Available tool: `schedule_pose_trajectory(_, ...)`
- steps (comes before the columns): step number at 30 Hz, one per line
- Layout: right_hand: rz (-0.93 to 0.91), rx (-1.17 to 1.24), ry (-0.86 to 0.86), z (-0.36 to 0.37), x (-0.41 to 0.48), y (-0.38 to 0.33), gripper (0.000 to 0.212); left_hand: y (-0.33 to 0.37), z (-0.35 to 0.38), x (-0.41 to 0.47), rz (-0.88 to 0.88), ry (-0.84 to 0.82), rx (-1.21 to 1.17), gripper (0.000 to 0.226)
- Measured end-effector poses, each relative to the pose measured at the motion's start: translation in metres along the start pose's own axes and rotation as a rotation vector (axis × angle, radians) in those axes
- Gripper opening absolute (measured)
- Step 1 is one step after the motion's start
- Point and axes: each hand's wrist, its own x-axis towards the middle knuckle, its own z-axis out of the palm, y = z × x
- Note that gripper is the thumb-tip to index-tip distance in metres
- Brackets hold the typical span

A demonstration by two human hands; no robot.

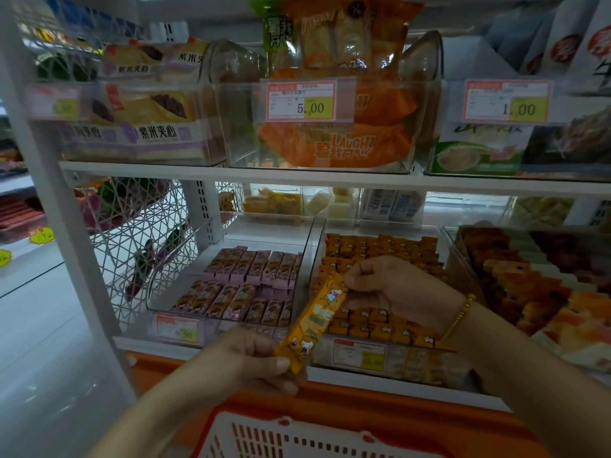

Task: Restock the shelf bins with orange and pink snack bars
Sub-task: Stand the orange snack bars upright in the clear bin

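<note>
An orange snack bar (314,320) hangs slanted in front of the lower shelf, held at both ends. My left hand (254,358) pinches its lower end. My right hand (390,289) pinches its upper end, above the clear bin of orange bars (380,256). To the left stands a clear bin (185,256) with two rows of pink snack bars (251,282).
A red-and-white shopping basket (297,438) sits at the bottom edge below my hands. A clear bin of red-orange packets (529,285) stands on the right. The upper shelf carries bins of bread and orange snack bags (330,140). A white wire rack (132,233) stands to the left.
</note>
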Motion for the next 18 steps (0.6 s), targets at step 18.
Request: schedule_pose_trajectory(18,-0.012,-0.107,-0.156,-0.002,0.000,0.005,0.020,-0.015,0.002,0.012,-0.054,0.061,-0.150,0.023)
